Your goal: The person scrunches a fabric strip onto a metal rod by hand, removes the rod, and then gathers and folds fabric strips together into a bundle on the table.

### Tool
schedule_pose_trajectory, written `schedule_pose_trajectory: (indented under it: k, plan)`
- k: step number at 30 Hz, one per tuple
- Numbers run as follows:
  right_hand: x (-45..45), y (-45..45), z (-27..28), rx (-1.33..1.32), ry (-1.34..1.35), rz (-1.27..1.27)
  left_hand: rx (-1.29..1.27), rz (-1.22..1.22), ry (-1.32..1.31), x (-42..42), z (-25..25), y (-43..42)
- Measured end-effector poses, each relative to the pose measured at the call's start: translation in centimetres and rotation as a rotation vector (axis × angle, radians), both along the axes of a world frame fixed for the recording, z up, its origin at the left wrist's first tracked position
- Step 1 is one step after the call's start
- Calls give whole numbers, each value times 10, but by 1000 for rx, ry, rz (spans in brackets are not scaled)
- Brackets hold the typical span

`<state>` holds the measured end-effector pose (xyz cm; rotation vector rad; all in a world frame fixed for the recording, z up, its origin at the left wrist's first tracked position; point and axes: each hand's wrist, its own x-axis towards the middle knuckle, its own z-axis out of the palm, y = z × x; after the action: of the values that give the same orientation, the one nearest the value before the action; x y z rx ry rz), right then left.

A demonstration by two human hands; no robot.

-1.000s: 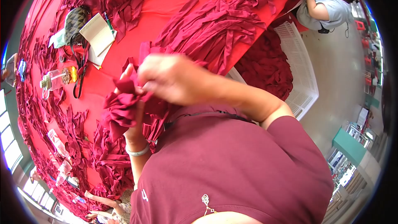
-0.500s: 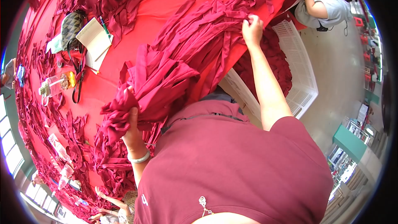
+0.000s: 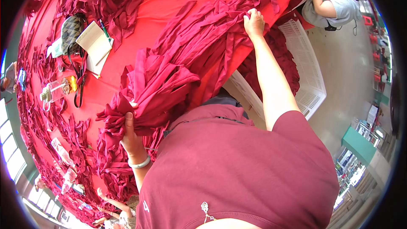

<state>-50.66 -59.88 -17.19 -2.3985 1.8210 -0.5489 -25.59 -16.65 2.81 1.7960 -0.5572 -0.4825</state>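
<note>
My left hand [image 3: 132, 138], with a pale bangle on its wrist, is closed around a gathered bunch of dark red fabric strips [image 3: 154, 89]. The thumb lies over the near side of the bunch; some of the fingers are hidden in the cloth. From there the strips fan out across the red-covered table [image 3: 163, 6] toward the right. At their far right end my right hand [image 3: 254, 23] is closed with its fingertips on the strips. Whether it pinches one strip or several, I cannot tell.
A white plastic crate [image 3: 311, 89] with more red strips stands by the table edge. An open notebook [image 3: 94, 42], a patterned pouch [image 3: 73, 32] and a clear bottle [image 3: 54, 91] lie at left. Another person [image 3: 333, 6] is at upper right; someone's arm [image 3: 114, 203] reaches in at lower left.
My right hand has shifted slightly up and to the left at the strip ends. The left hand has moved slightly down and left with the bunch still in it.
</note>
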Motion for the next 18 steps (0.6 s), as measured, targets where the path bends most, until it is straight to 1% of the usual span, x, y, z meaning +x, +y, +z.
schedule_pose_trajectory:
  k: [2, 4, 6, 7, 8, 9, 10, 11, 12, 13, 15, 18]
  plan:
    - [-3, -6, -12, 60, -77, -24, -25, 25, 42, 1, 4, 0]
    - [-9, -12, -19, 79, -114, 6, -16, 36, 70, 3, 8, 3]
    - [-14, -16, -24, 158, -193, 19, -9, 45, 97, 4, 8, 8]
    - [-14, -17, -21, 215, -183, 24, 3, 68, 84, 3, 6, 10]
    - [-12, -18, -19, 212, -183, 26, 14, 91, 71, 3, 3, 12]
    - [-12, -17, -16, 128, -151, 19, 11, 93, 70, 3, 1, 13]
    - [-9, -13, -9, 44, -119, 13, 24, 81, 14, 3, -1, 14]
    - [-4, -4, 11, -85, -72, 78, 37, 72, -42, 2, -2, 16]
    - [4, 7, 40, -213, -25, 143, -3, 97, 32, 3, -2, 13]
    - [10, 18, 64, -312, 11, 193, -1, 102, 33, 4, -6, 18]
    - [16, 29, 88, -348, 32, 212, 28, -25, -123, 9, -18, 30]
    - [16, 32, 97, -439, 63, 214, 45, -23, -152, 10, -21, 29]
